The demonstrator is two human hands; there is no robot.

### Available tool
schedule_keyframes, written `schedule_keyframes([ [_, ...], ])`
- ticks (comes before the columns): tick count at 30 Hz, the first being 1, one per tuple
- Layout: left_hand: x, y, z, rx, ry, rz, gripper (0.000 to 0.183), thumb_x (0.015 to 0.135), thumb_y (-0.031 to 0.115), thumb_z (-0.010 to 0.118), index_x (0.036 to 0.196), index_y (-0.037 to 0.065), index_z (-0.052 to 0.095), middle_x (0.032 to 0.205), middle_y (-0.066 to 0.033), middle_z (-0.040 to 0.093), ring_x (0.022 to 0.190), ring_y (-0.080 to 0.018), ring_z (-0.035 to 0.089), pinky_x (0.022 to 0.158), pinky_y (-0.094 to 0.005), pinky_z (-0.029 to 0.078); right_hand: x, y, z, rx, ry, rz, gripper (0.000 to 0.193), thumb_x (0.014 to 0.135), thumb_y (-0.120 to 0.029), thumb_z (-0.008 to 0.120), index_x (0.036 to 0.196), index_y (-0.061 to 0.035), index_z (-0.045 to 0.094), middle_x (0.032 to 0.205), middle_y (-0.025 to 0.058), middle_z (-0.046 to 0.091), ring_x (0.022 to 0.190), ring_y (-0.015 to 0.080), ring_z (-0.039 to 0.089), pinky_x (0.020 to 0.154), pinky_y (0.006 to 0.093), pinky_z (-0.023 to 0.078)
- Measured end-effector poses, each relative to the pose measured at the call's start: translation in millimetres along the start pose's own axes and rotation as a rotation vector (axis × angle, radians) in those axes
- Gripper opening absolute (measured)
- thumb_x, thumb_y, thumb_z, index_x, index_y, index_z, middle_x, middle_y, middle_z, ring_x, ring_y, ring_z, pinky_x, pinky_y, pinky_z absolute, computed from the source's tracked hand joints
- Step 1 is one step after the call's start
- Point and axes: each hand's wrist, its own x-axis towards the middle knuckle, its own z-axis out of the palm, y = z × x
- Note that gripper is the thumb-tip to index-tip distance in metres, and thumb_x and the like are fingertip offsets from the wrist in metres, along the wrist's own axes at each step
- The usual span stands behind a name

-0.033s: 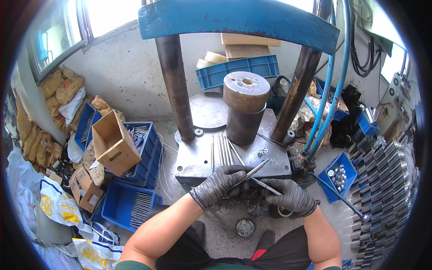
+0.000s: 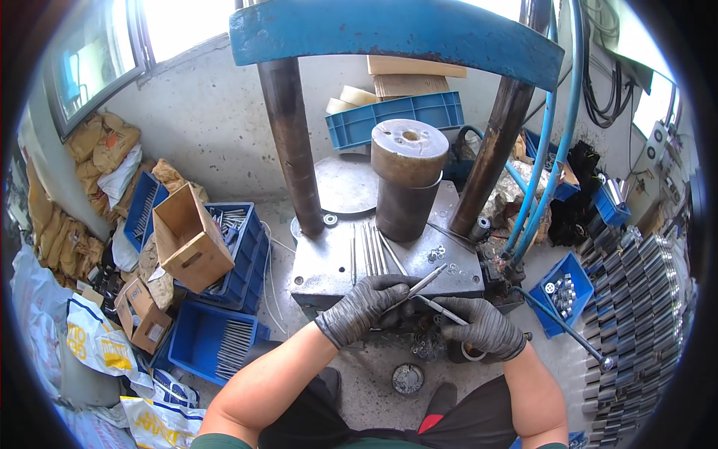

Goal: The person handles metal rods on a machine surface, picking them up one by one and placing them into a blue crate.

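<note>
Both my hands wear dark grey gloves and meet in front of a steel press bed (image 2: 318, 262). My left hand (image 2: 366, 305) is closed around a slender metal rod (image 2: 428, 280), whose narrowed end points up and to the right. In my right hand (image 2: 486, 327) is a thinner, pen-like metal tool (image 2: 443, 309); its tip reaches the left hand's fingers, and its exact kind is unclear. Several similar metal rods (image 2: 368, 251) lie on the bed just beyond my hands. Small retaining rings (image 2: 437, 254) are scattered to their right. My fingers partly hide both held pieces.
A thick steel cylinder (image 2: 410, 172) stands on the bed between two dark columns under a blue crossbeam (image 2: 389, 34). Blue crates (image 2: 196, 337) with rods and a wooden box (image 2: 196, 247) are at left. Stacked metal tubes (image 2: 636, 322) and a blue parts bin (image 2: 576, 273) are at right.
</note>
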Motion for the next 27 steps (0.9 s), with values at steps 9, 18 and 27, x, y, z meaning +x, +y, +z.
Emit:
schedule_keyframes([
  [9, 4, -10, -6, -0.040, 0.034, 0.028, 0.055, 0.101, 0.031, 0.069, 0.141, -0.006, 0.056, 0.115, -0.0106, 0.071, 0.102, -0.0152, 0.069, 0.091, -0.0252, 0.056, 3, 6, 11, -0.276, 0.121, -0.155, 0.054, 0.087, -0.009, 0.070, 0.139, 0.0016, 0.060, 0.118, 0.0193, 0.072, 0.112, 0.0240, 0.070, 0.097, 0.0363, 0.054],
  [18, 2, -8, -7, -0.060, 0.033, -0.011, 0.053, 0.101, 0.028, 0.069, 0.140, -0.006, 0.057, 0.117, -0.0117, 0.071, 0.106, -0.0166, 0.069, 0.096, -0.0268, 0.055, 2, -12, 9, -0.345, 0.121, -0.147, 0.050, 0.089, -0.008, 0.073, 0.137, -0.0021, 0.063, 0.117, 0.0181, 0.074, 0.107, 0.0229, 0.072, 0.095, 0.0359, 0.055],
  [27, 0, 0, -1, 0.016, 0.019, -0.002, 0.045, 0.103, 0.037, 0.064, 0.129, 0.000, 0.064, 0.090, -0.0044, 0.071, 0.066, -0.0074, 0.064, 0.056, -0.0186, 0.050, -9, -3, -3, 0.374, -0.112, 0.301, 0.063, 0.085, -0.013, 0.080, 0.143, -0.0016, 0.058, 0.112, 0.0129, 0.073, 0.101, 0.0207, 0.071, 0.089, 0.0353, 0.057],
])
